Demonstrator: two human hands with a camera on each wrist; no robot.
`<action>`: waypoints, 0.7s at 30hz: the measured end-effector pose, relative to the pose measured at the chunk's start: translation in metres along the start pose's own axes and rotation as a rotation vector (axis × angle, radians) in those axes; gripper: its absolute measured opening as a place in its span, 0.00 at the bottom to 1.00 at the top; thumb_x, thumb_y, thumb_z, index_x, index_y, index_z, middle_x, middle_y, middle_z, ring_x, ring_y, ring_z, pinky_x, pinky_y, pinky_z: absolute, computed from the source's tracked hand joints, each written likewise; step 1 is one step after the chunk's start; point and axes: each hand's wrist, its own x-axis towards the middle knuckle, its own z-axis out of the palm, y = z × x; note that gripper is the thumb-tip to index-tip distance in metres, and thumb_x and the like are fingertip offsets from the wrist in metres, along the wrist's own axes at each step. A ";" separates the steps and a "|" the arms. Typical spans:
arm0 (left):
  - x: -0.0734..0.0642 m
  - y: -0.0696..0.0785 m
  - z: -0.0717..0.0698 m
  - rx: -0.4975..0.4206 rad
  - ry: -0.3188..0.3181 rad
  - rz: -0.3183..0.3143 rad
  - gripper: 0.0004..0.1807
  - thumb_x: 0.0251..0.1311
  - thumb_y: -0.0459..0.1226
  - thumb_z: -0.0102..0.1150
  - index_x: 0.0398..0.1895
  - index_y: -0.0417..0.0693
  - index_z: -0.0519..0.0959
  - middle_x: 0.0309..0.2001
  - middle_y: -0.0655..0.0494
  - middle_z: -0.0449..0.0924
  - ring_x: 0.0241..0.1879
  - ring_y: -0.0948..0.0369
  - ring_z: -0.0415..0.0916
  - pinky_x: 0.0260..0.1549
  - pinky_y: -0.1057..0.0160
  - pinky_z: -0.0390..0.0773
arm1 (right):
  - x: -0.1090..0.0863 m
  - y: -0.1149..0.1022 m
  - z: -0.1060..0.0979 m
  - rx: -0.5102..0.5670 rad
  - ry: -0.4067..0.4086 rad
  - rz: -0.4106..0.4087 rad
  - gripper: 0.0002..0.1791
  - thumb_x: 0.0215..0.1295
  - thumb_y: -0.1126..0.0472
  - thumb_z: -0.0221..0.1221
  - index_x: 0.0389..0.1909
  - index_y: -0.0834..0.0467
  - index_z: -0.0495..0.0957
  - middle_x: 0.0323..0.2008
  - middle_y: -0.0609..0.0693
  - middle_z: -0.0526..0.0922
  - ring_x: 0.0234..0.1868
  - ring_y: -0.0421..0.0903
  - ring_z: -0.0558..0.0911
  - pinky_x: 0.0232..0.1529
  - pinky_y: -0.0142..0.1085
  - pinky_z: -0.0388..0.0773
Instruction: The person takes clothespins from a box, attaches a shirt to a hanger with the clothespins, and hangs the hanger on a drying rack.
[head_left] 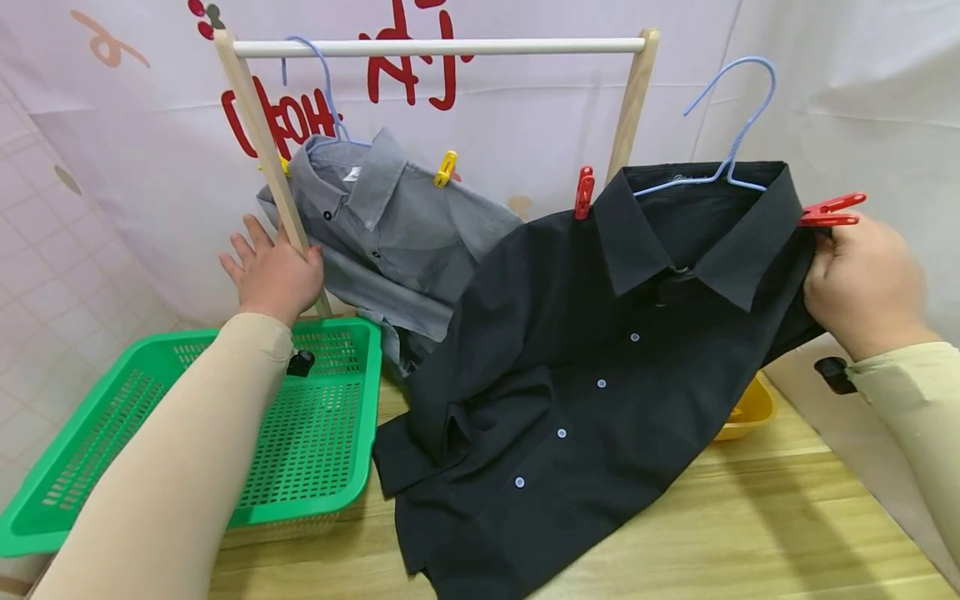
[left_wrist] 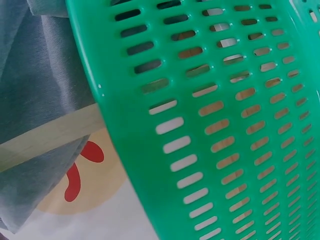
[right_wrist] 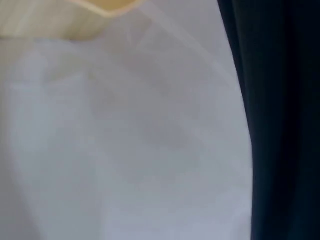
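Note:
A black shirt [head_left: 540, 333] hangs on a blue wire hanger [head_left: 750, 125], held out in front of the rack by my right hand [head_left: 866, 283]. That hand grips the shirt at its shoulder, just below a red clothespin [head_left: 828, 210]. Another red clothespin [head_left: 585, 193] clips the other shoulder. The hanger's hook is off the rail [head_left: 450, 47]. My left hand [head_left: 273, 271] rests against the rack's wooden post [head_left: 258, 137], fingers spread, thumb on the post's other side. Beside it a grey shirt [head_left: 405, 217] hangs from the rail, with a yellow clothespin [head_left: 446, 168] on its shoulder.
A green perforated basket [head_left: 367, 417] stands on the wooden table [head_left: 720, 533] under my left forearm. Partly behind the black shirt is a yellow container [head_left: 759, 408]. A white printed sheet [head_left: 517, 108] forms the backdrop.

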 end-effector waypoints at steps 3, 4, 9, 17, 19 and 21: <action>-0.001 0.001 -0.001 -0.003 0.001 0.001 0.44 0.78 0.58 0.32 0.87 0.46 0.37 0.82 0.34 0.13 0.80 0.25 0.17 0.73 0.22 0.22 | 0.007 0.000 -0.011 -0.037 0.015 -0.009 0.20 0.79 0.65 0.38 0.45 0.78 0.75 0.42 0.79 0.75 0.41 0.79 0.73 0.42 0.71 0.71; -0.001 0.002 -0.001 -0.002 0.000 0.001 0.44 0.78 0.58 0.32 0.87 0.46 0.37 0.82 0.34 0.13 0.80 0.25 0.18 0.73 0.22 0.22 | 0.010 0.000 -0.014 -0.043 0.023 -0.014 0.20 0.78 0.66 0.38 0.43 0.78 0.74 0.41 0.79 0.75 0.40 0.80 0.73 0.41 0.70 0.70; -0.002 0.003 -0.002 -0.001 -0.013 0.001 0.44 0.78 0.59 0.31 0.87 0.46 0.35 0.82 0.34 0.12 0.80 0.25 0.17 0.73 0.22 0.22 | 0.019 -0.002 -0.027 -0.019 0.085 -0.031 0.19 0.76 0.68 0.38 0.40 0.80 0.72 0.36 0.80 0.72 0.36 0.79 0.71 0.35 0.66 0.64; 0.000 0.002 -0.001 0.002 -0.007 0.003 0.44 0.78 0.58 0.32 0.87 0.47 0.36 0.82 0.33 0.14 0.80 0.25 0.18 0.73 0.22 0.22 | 0.024 -0.006 -0.038 0.119 0.182 -0.016 0.19 0.79 0.70 0.37 0.49 0.84 0.71 0.39 0.79 0.68 0.38 0.73 0.66 0.38 0.55 0.55; 0.000 0.001 -0.001 -0.002 -0.010 0.004 0.44 0.78 0.59 0.32 0.87 0.48 0.36 0.82 0.33 0.14 0.80 0.25 0.18 0.73 0.22 0.22 | 0.026 -0.007 -0.039 0.128 0.185 -0.003 0.20 0.80 0.70 0.36 0.52 0.84 0.70 0.41 0.80 0.69 0.39 0.72 0.66 0.40 0.54 0.57; 0.000 0.001 -0.002 -0.007 -0.013 0.005 0.44 0.78 0.59 0.32 0.87 0.48 0.35 0.82 0.33 0.13 0.80 0.25 0.17 0.73 0.23 0.22 | 0.028 -0.009 -0.040 0.130 0.184 0.016 0.21 0.80 0.70 0.35 0.55 0.83 0.70 0.44 0.80 0.70 0.39 0.71 0.65 0.41 0.52 0.58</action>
